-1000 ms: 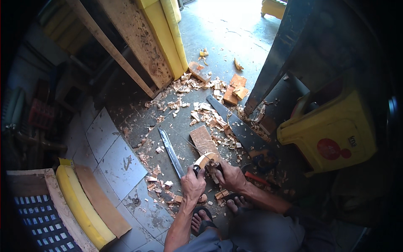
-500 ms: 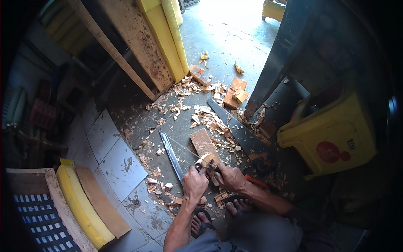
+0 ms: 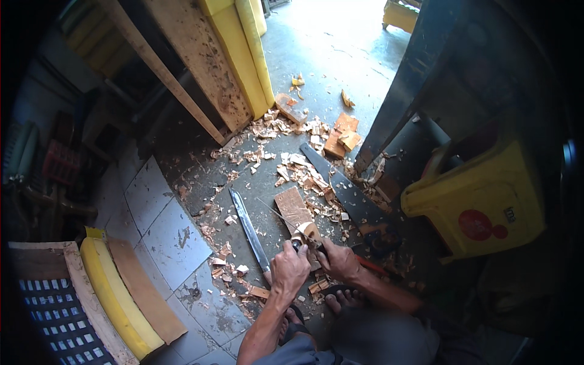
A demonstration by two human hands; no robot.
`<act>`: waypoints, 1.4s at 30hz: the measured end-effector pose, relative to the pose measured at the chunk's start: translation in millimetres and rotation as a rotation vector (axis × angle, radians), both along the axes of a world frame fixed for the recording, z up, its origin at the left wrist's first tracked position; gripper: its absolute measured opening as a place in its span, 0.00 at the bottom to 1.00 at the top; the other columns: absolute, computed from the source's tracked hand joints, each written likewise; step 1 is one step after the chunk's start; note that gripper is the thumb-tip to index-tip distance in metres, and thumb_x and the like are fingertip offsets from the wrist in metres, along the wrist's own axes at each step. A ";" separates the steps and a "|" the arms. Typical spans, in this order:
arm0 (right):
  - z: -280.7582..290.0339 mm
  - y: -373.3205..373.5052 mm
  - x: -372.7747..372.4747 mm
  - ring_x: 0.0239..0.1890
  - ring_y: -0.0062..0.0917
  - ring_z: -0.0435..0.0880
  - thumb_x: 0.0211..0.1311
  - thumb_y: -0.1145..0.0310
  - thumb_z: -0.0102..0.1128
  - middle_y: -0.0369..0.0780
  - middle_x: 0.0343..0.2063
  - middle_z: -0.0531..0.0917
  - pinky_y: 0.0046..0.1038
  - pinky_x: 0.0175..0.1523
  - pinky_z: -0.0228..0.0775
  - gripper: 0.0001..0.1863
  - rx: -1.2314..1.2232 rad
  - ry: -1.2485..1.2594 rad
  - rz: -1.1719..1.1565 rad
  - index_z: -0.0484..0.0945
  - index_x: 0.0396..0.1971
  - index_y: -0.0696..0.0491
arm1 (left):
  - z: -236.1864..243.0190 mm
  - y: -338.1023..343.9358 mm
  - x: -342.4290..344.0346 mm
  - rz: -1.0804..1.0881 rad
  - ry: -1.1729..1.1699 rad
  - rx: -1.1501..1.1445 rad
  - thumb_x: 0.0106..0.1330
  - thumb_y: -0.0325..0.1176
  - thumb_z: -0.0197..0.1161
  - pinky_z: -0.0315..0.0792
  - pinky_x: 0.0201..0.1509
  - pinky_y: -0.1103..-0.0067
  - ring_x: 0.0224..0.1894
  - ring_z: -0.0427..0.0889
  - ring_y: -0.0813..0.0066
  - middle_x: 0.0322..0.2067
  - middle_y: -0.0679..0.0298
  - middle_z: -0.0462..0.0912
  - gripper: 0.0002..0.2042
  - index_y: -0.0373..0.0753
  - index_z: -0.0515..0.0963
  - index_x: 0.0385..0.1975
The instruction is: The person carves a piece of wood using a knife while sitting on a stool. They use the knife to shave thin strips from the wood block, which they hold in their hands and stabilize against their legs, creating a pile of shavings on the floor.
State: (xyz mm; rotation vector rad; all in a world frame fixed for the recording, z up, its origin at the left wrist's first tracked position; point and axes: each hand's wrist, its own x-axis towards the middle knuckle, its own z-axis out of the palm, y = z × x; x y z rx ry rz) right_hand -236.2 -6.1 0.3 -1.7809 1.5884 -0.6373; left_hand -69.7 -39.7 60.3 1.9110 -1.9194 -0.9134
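Between my hands, over a flat wooden block (image 3: 293, 207) on the floor, is a rounded piece of pale wood (image 3: 309, 230). My left hand (image 3: 290, 267) is closed around a dark, handle-like part just below that wood; whether they are joined cannot be seen. My right hand (image 3: 340, 261) is closed at the wood's right side, on what looks like the grip of a long thin blade (image 3: 272, 208), seen nearly edge-on and slanting up to the left. Fingers hide both grips. Left of the block lies a long knife (image 3: 246, 225) with a pale handle.
A handsaw (image 3: 340, 182) lies right of the block among wood shavings (image 3: 298, 167) and offcuts (image 3: 340, 135). A yellow plastic stool (image 3: 480, 201) lies tipped at the right. A dark post (image 3: 395, 91) rises by the doorway. A black crate (image 3: 55, 310) stands at lower left.
Both hands have shifted slightly to the right together with the rounded wood, which has turned a little. The thin blade's far end has also moved right.
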 end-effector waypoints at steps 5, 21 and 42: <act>8.4 -6.3 0.6 0.24 0.52 0.83 0.69 0.61 0.58 0.54 0.18 0.80 0.50 0.28 0.73 0.16 0.088 -0.035 0.045 0.69 0.46 0.56 | 10.8 -4.0 1.1 -0.030 -0.176 0.099 0.71 0.46 0.57 0.78 0.36 0.53 0.32 0.85 0.36 0.24 0.35 0.82 0.21 0.29 0.72 0.35; 9.1 -5.2 6.0 0.24 0.50 0.83 0.69 0.63 0.59 0.52 0.21 0.81 0.45 0.27 0.74 0.15 0.011 0.040 0.056 0.70 0.45 0.58 | -1.7 -6.5 14.1 -0.053 -0.160 -0.022 0.71 0.42 0.58 0.76 0.31 0.53 0.29 0.84 0.36 0.20 0.38 0.80 0.17 0.29 0.71 0.35; 38.4 1.3 7.0 0.25 0.49 0.85 0.68 0.66 0.59 0.52 0.23 0.82 0.45 0.28 0.74 0.12 -0.003 -0.221 -0.059 0.73 0.45 0.56 | 0.9 -4.1 10.9 -0.076 -0.147 0.028 0.72 0.44 0.57 0.77 0.30 0.53 0.28 0.85 0.38 0.20 0.39 0.81 0.18 0.32 0.69 0.37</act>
